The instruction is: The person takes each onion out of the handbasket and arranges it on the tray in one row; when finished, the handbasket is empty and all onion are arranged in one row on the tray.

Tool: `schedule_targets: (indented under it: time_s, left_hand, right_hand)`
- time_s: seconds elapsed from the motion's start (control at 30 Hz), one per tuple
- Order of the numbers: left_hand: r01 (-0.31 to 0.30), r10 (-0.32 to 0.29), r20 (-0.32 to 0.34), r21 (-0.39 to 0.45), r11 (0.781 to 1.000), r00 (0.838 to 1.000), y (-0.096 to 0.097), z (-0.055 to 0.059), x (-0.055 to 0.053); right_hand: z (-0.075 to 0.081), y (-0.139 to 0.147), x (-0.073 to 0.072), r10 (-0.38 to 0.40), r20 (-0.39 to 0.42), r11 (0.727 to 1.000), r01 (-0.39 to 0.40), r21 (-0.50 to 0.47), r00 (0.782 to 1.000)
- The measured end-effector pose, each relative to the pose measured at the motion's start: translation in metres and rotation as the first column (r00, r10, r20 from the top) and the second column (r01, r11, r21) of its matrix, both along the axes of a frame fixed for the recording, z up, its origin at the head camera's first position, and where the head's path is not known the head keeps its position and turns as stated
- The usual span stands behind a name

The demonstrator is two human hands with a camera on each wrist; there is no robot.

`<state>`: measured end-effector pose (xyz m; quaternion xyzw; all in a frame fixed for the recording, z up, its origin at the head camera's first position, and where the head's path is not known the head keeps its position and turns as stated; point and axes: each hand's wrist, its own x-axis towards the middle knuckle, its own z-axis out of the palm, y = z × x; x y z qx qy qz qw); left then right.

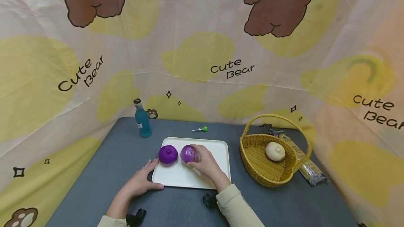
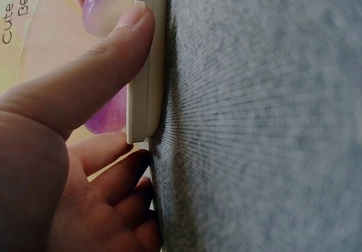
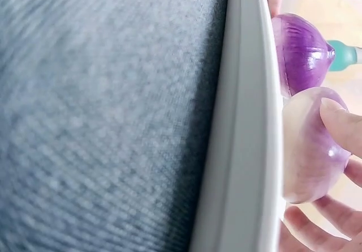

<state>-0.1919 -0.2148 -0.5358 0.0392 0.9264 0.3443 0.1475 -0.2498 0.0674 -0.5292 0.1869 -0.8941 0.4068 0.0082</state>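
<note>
One dark purple onion (image 1: pixel 168 155) is sitting by the left edge of one smooth white rectangular tray (image 1: pixel 180 178), and the right hand (image 1: pixel 206 162) is pinching a second, paler onion (image 1: pixel 187 154), equally round and glossy, near the tray's middle. The left hand (image 1: pixel 140 182) is spreading thumb and fingers around the tray's near left corner, while one blue bottle (image 1: pixel 143 123) is standing at the table's (image 1: pixel 107 164) far left corner and one woven yellow basket (image 1: pixel 252 171) is holding one white bulb (image 1: pixel 275 151) near the table's right edge

right hand (image 3: pixel 339 213) grips pale-purple onion (image 3: pixel 310 150) | darker onion (image 3: pixel 305 54) near it | white tray (image 3: pixel 249 122) | teal bottle (image 3: pixel 341 56)
</note>
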Motion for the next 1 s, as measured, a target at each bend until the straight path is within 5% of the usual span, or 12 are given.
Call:
schedule_targets:
  time_s: [0.53, 1.0]
  left_hand:
    - [0.001, -0.001, 0.010, 0.002, 1.000, 1.000, -0.001, -0.001, -0.003]
    - [0.003, -0.003, 0.008, 0.005, 1.000, 1.000, -0.002, -0.003, -0.003]
  right_hand:
    - [0.021, 0.008, 0.008, -0.005, -0.034, 1.000, 0.005, 0.012, 0.999]
    - [0.058, 0.026, 0.025, -0.011, -0.124, 1.000, 0.009, -0.015, 0.992]
